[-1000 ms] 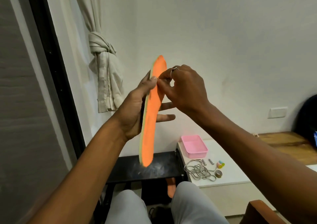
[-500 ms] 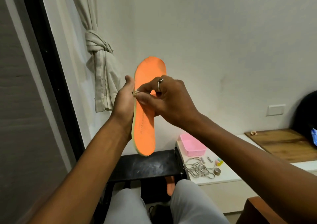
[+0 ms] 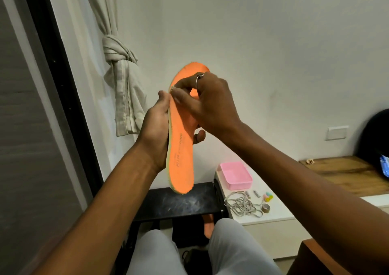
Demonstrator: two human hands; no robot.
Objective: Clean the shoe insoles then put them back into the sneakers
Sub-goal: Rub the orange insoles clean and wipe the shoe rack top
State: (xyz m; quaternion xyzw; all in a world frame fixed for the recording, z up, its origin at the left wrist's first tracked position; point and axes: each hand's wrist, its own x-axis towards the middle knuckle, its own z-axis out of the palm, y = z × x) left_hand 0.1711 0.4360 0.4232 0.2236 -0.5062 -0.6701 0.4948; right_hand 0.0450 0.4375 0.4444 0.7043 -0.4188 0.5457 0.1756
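Between the hands, upright orange insole (image 3: 181,159): left hand (image 3: 156,130) grip behind, right hand (image 3: 211,104) pinch on edge.

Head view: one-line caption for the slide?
Left hand holds an orange insole roughly upright; right hand pinches its upper left edge with its fingers.

I see the left hand (image 3: 155,131) gripping an orange insole (image 3: 181,159) upright from behind, fingertips (image 3: 199,136) curling round its right edge. The right hand (image 3: 210,106), wearing a ring (image 3: 199,79), pinches the insole's left rim near the toe. Below are a black stool (image 3: 179,203), a pink tray (image 3: 235,179) and loose grey shoelaces (image 3: 242,206) on a white ledge (image 3: 280,209). A second orange insole (image 3: 208,226) shows beneath the stool's top.
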